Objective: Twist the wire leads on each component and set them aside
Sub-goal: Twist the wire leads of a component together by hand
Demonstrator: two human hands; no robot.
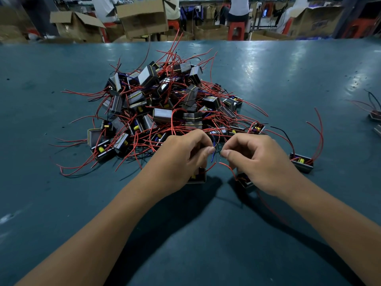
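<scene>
A big pile of small boxy components with red and black wire leads lies in the middle of the blue-green table. In front of it, my left hand and my right hand meet, each pinching thin dark wire leads between thumb and forefinger. Under my left hand hangs one component, partly hidden. Another component sits below my right hand with a red lead rising toward my fingers.
One separate component with long red leads lies right of my hands. More components sit at the table's right edge. Cardboard boxes, red stools and people stand beyond the far edge.
</scene>
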